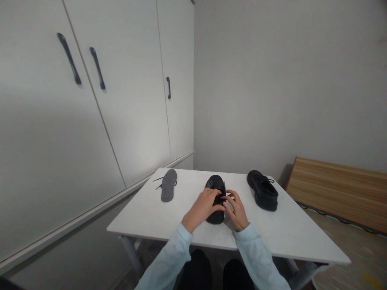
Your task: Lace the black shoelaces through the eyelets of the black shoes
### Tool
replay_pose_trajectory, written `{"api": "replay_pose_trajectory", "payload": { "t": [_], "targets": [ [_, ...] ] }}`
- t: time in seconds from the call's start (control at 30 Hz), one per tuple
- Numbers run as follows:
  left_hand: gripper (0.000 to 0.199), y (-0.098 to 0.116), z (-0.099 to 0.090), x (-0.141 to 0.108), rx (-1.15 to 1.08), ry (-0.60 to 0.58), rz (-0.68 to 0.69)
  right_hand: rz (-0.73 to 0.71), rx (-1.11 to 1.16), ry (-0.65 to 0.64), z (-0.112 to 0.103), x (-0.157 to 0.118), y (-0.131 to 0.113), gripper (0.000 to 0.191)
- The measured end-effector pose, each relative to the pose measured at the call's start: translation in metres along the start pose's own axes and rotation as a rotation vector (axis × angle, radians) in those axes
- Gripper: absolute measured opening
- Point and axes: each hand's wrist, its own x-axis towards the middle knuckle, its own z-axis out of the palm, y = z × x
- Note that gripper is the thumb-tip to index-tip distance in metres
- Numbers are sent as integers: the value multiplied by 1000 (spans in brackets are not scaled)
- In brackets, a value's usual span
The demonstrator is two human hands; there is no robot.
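Note:
A black shoe (215,217) rests on the table in front of me, its toe toward the far side. Over its opening, my left hand (203,206) is curled, with fingers gripping the upper. From the other side my right hand (236,210) pinches at the shoe's right edge, thumb and fingers bent close to the left fingertips. The fingers hide the middle of the shoe, so any lace there cannot be made out. A grey insole (169,186) lies to the left with a thin black lace (159,187) beside and under it. The other black shoe (262,191), laced, stands at the right.
The white table (187,225) carries everything and ends just before my knees. White cupboards (136,100) with dark handles line the left, and a grey wall (272,88) stands behind. A wood-grain board (335,193) is beyond the table at the right.

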Motion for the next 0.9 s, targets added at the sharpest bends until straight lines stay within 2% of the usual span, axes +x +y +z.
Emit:
{"api": "replay_pose_trajectory", "payload": {
  "t": [0.17,0.27,0.33,0.43,0.57,0.63,0.7,0.8,0.9],
  "targets": [
    [34,-38,-25,1,-128,103,-68,-95,-45,-80,0,1,-3,38],
    [39,-70,-30,4,-37,179,-192,-95,-41,-105,0,2,-7,38],
    [46,-95,-31,4,91,165,-306,-87,-39,-118,1,3,-8,36],
    [54,-130,-31,0,248,77,-474,-88,-66,-125,0,3,-9,33],
    [63,-164,-29,-10,369,24,-788,-98,-121,-121,0,2,-9,29],
    [63,-173,-28,-15,385,-1,-869,-105,-140,-110,0,2,-9,27],
    [59,-177,-27,-19,392,-51,-894,-110,-154,-90,0,2,-9,25],
    [49,-172,-25,-19,421,-114,-839,-106,-167,-52,-1,3,-7,22],
    [41,-160,-23,-16,436,-125,-747,-110,-173,-16,-2,3,-5,23]
  ]
}}
